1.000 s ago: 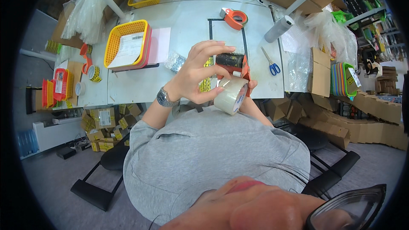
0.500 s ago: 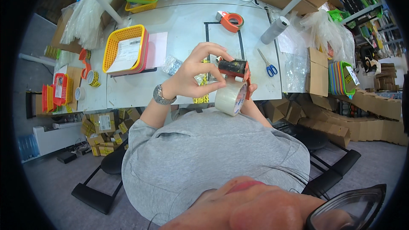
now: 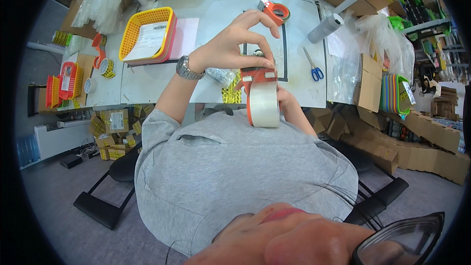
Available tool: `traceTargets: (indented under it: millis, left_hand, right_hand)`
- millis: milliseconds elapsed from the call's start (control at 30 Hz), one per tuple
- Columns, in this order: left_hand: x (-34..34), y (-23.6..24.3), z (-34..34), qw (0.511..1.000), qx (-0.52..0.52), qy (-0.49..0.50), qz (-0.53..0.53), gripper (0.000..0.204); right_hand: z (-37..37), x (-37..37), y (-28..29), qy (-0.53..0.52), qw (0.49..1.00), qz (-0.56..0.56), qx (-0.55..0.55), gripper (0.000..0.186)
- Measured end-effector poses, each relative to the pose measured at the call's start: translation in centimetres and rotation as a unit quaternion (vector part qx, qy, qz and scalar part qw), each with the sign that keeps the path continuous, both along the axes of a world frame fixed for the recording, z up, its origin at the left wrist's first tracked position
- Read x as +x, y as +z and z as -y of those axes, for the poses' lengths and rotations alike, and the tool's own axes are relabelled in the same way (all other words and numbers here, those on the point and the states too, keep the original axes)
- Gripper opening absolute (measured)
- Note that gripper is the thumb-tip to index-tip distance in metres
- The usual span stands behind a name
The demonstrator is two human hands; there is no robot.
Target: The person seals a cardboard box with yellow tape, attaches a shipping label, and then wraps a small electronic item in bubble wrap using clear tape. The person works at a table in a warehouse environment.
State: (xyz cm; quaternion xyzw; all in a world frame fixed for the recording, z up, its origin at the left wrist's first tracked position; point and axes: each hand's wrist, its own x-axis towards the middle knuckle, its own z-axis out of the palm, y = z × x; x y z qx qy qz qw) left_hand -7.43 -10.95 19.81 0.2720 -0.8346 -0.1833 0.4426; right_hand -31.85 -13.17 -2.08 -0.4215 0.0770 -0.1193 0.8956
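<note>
A red-orange tape dispenser (image 3: 248, 103) with a wide roll of clear packing tape (image 3: 265, 105) is held upright just in front of my chest. My right hand (image 3: 284, 97) grips it from behind and is mostly hidden by the roll. On the far side of the roll my left hand (image 3: 240, 41), with a metal watch at the wrist, pinches the clear tape's end between thumb and finger at the dispenser's head; the other fingers are raised. Under the left hand lies a piece of clear bubble wrap (image 3: 223, 76).
Yellow baskets (image 3: 169, 29) with a paper slip are stacked at the left. A second orange tape dispenser (image 3: 279, 13) lies farther back. Blue-handled scissors (image 3: 316, 72) and a grey bottle (image 3: 326, 28) are at the right, near stacked coloured baskets (image 3: 392, 93). Cardboard boxes (image 3: 115, 125) sit under the table.
The dispenser has turned so the roll faces me more squarely. My left hand has moved up to the right, its thumb and finger now pinching at the dispenser's head. The view has shifted slightly.
</note>
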Motion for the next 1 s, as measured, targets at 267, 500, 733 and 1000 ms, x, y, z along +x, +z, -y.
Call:
traceTargets:
  millis: [267,500,733,1000]
  left_hand:
    - [-0.1,-0.9,-0.2,0.996,-0.079,0.052,-0.008,0.021]
    - [1.0,-1.0,-0.8,0.988,-0.113,0.103,-0.010,0.049]
    - [2.1,-2.4,-1.9,0.983,-0.095,0.139,-0.069,0.065]
    - [2.8,-1.5,-0.1,0.992,-0.069,0.078,-0.076,0.067]
  right_hand:
    - [-1.4,0.0,3.0,0.045,0.999,-0.010,0.001,0.073]
    - [-1.8,-1.0,2.2,0.004,1.000,-0.003,-0.006,0.075]
    - [-2.3,-1.6,2.1,-0.049,0.999,-0.003,0.004,0.073]
    - [-1.6,-1.7,-0.1,0.006,0.997,-0.016,0.070,0.074]
